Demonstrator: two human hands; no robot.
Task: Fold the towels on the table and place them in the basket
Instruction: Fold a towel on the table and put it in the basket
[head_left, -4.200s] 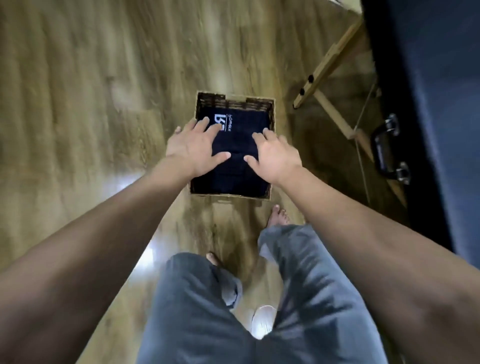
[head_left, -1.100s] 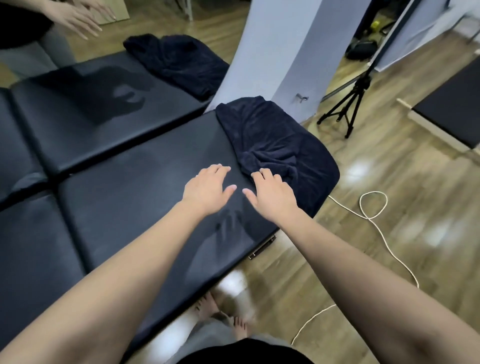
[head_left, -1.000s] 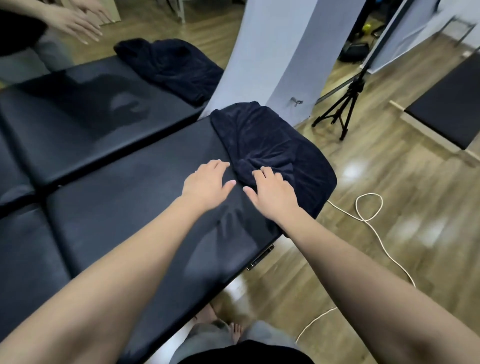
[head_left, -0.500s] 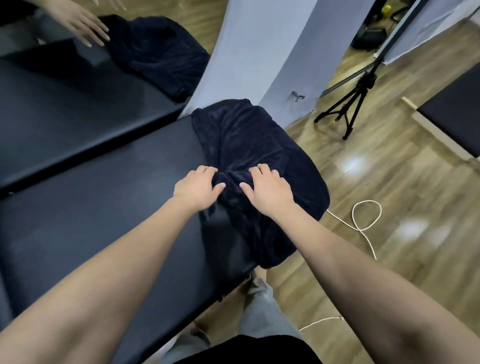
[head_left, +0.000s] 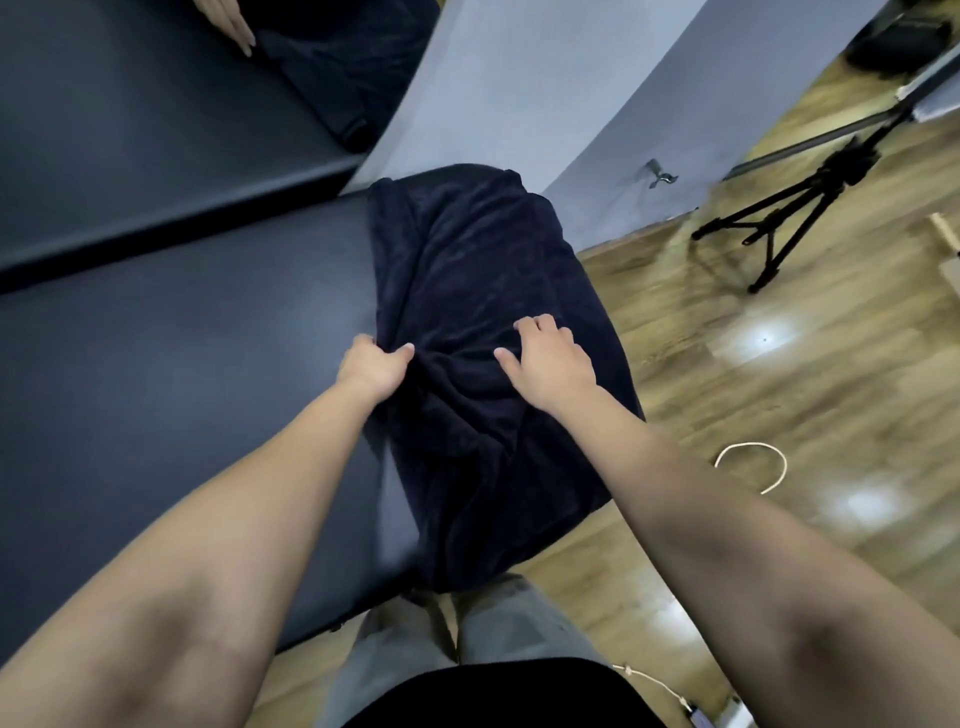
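Your left hand (head_left: 375, 366) pinches a bunched fold of the dark navy towel (head_left: 483, 291), thumb and fingers closed on the cloth at its 9 o'clock edge. Your right hand (head_left: 550, 361) rests on the towel toward 3 o'clock, fingers curled into the fabric. The towel lies rumpled at the padded table's (head_left: 171, 364) right end, draping over the near edge. At 11 o'clock, a second dark towel (head_left: 343, 67) with another person's hand (head_left: 228, 23) beside it. Tripod (head_left: 789, 218) at 2 o'clock.
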